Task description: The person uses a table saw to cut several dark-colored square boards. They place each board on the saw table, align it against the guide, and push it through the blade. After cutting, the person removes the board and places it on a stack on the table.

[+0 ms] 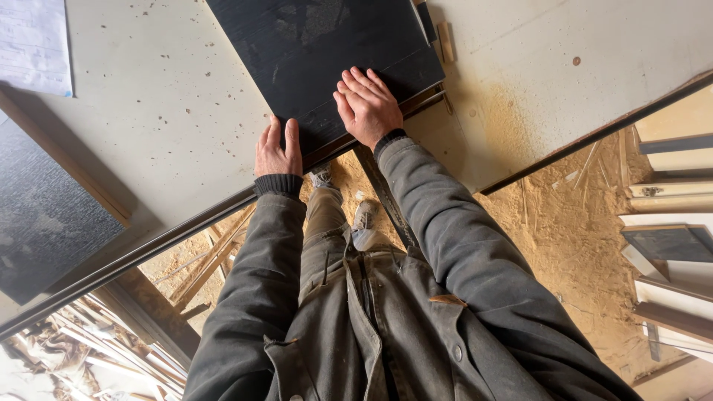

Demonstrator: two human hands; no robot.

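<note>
a black panel is pressed flat on the counter by the left hand and right hand at its near edge; both grips released, nothing grasped.

surface: pale speckled saw table, sawdust toward 3 o'clock | 12 o'clock: black board flat at near edge | 9 o'clock: dark panel under wooden strip | 11 o'clock: paper sheet
</note>
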